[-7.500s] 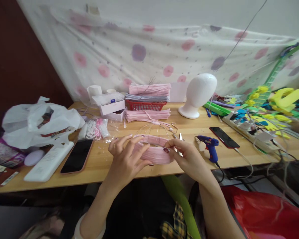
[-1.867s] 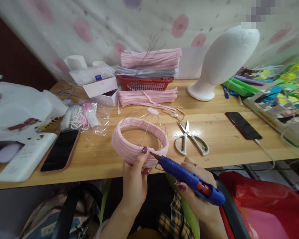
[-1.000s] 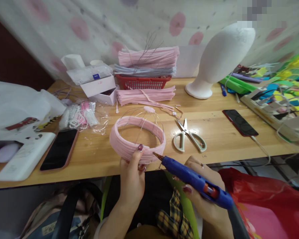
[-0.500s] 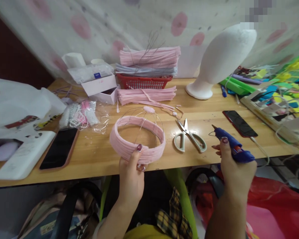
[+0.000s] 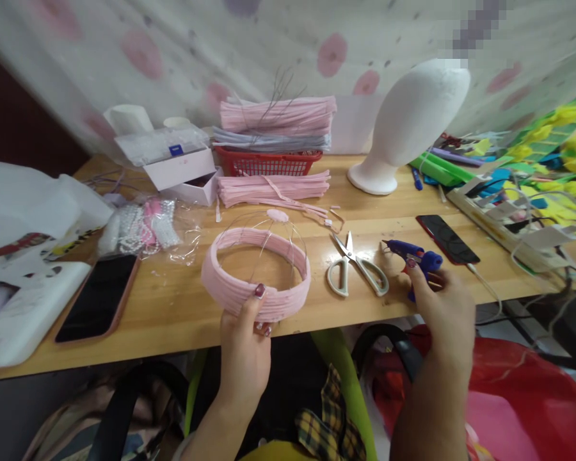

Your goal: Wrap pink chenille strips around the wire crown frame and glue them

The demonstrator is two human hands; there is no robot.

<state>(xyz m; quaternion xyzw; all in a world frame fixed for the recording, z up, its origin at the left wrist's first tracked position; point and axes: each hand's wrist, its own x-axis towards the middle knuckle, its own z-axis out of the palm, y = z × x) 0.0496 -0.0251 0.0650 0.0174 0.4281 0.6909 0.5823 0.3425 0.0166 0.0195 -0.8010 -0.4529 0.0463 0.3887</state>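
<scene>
My left hand pinches the front of a pink hat frame, thumb outside and fingers beneath. Its wide band seems built of pipe cleaners. Thin wires arch over the band to a small pink oval on top. To the right, my right hand is closed on a blue hot glue gun, thumb on its near side, nozzle pointing left, low over the table. Part of the gun's handle is hidden by the hand. Between the hands lie open scissors with pale handles.
Bundled pink pipe cleaners lie before a red basket piled with more. A white foam head stands at the back right. One phone with a cable lies right, another phone left, near bagged beads.
My right hand has lowered the glue gun toward the table and turned it more level. The hat frame stays in my left hand. The whole view has shifted slightly.
</scene>
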